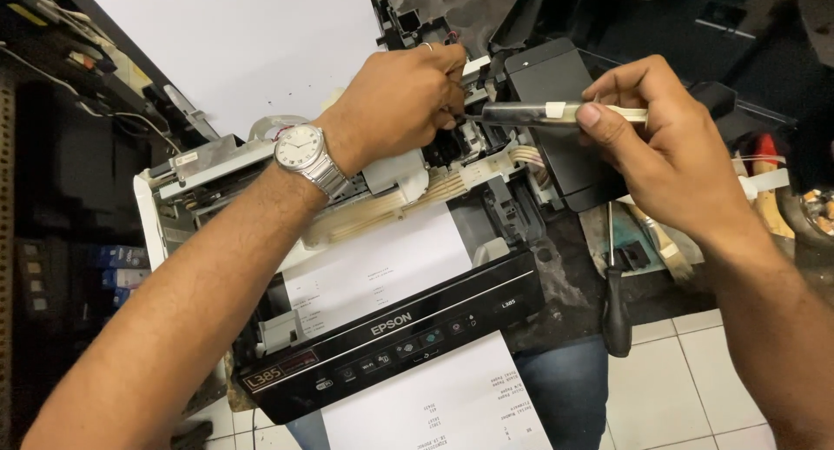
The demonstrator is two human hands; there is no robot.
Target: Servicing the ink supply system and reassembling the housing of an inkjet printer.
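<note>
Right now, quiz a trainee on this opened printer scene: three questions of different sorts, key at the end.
1. True or false: the right hand holds a syringe level, its tip toward the left hand.
2. Which wrist wears the wristwatch? A left, B right, C neither.
3. Fill in: the screwdriver with the black handle lies to the ___ of the printer.

Key: 1 true; 2 A; 3 right.

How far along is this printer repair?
Done: the printer is open, and a printed sheet lies at its front. In hand: the right hand holds a syringe at the carriage, where the left hand works. Left: the printer's top is not closed.
</note>
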